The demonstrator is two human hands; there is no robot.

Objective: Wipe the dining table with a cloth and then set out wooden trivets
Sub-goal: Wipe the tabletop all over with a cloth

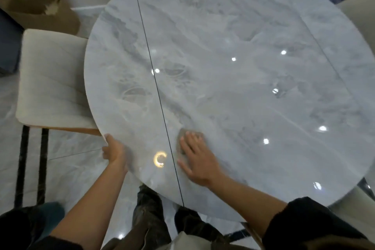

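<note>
head view, looking down on a round desk [233, 87] with a glossy grey marbled top that fills most of the frame. a thin dark seam [154, 79] runs from the upper middle of the desk down to its near edge, and a second, fainter seam crosses the right side. small bright light spots reflect off the surface, and a ring-shaped glare [160, 159] sits near the bottom edge between the two hands. the cloth [182, 134], a small grey-brown piece, lies on the desk in the lower middle of the frame, just right of the dark seam. the right hand [197, 158] lies flat on it, fingers straight and slightly spread, pressing it to the surface and covering most of it, so only its top and left edges show. the left hand [113, 151] is at the lower left rim of the desk, clasping the edge with the thumb on top and the fingers curled under, though it is somewhat blurred. both forearms are bare, and a dark sleeve [308, 221] shows at the lower right. a cream padded chair [52, 83] stands pushed against the desk at the left of the frame, and part of another pale chair [361, 16] shows at the upper right. a brown cardboard-like shape [40, 6] sits on the floor at the upper left. the floor [71, 168] is shiny pale tile with dark stripes at the lower left. the person's dark trousers and feet show under the near edge of the desk at the bottom middle.
</note>
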